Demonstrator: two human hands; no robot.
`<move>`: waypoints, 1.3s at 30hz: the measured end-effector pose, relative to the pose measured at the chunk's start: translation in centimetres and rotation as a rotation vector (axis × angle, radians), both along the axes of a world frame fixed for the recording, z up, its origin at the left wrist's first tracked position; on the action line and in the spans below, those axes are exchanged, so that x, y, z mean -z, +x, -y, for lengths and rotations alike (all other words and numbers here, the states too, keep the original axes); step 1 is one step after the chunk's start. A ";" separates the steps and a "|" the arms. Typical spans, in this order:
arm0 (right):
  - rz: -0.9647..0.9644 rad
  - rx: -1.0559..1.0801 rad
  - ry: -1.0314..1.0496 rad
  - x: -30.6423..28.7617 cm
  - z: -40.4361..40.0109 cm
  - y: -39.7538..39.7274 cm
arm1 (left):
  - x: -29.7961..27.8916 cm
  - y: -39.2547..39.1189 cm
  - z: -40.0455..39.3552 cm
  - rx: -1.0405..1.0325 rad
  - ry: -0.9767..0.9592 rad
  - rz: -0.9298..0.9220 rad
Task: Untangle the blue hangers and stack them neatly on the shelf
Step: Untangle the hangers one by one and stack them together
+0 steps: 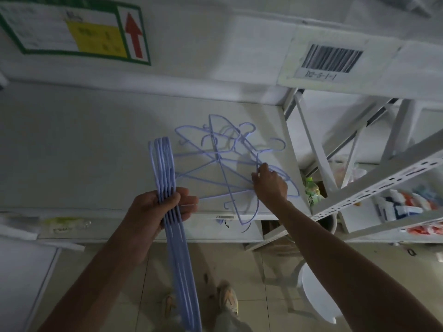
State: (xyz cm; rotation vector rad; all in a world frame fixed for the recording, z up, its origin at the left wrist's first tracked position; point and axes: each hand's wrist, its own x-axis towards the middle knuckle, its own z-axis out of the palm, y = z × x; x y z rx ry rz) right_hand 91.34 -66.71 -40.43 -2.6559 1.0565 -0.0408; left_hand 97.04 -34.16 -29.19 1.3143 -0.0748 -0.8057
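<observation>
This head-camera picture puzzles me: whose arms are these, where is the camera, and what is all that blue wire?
No machine here: a person wears one wide-angle camera on the head, looking down past both bare arms. The left hand grips a tidy bundle of blue hangers, lined up side by side. The right hand reaches into a tangled pile of blue hangers lying on the white shelf, fingers pinching one wire. Above hang a sign with a red arrow and a barcode label. Below you see the floor and the person's shoes.
</observation>
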 end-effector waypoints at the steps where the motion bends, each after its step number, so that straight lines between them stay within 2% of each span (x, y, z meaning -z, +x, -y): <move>1: 0.002 -0.029 -0.030 -0.1 0.2 -0.3 | 0.0 -0.2 0.1 -0.009 0.010 -0.002; 5: 0.053 -0.125 -0.104 -0.8 1.0 -1.8 | -0.1 -0.7 0.6 -0.039 0.008 -0.030; 8: -0.016 -0.198 -0.107 -1.4 1.6 -3.0 | -0.3 -0.9 0.7 -0.057 0.010 -0.041; 12: -0.016 -0.173 -0.072 -2.5 2.0 -4.3 | -0.7 -1.3 0.5 -0.102 -0.009 -0.027; 17: 0.126 -0.069 -0.020 -3.5 0.6 -5.0 | -1.3 -1.6 0.5 -0.128 -0.004 0.006; 22: 0.311 -0.053 0.072 -4.2 -3.4 -5.1 | -1.4 -2.0 1.0 -0.158 -0.010 -0.008; 27: 0.402 0.250 0.243 -3.3 -8.9 -3.4 | -1.3 -2.2 1.1 -0.154 -0.014 0.003; 30: 0.361 0.373 0.316 -2.4 -11.5 -1.5 | -1.3 -2.0 1.1 -0.134 -0.005 0.011; 34: 0.152 0.331 0.404 -2.2 -11.9 0.8 | -1.2 -1.4 0.6 -0.113 0.013 0.012; 39: 0.175 0.288 0.222 -3.9 -8.1 1.5 | -1.1 -0.8 -0.2 -0.110 0.018 -0.018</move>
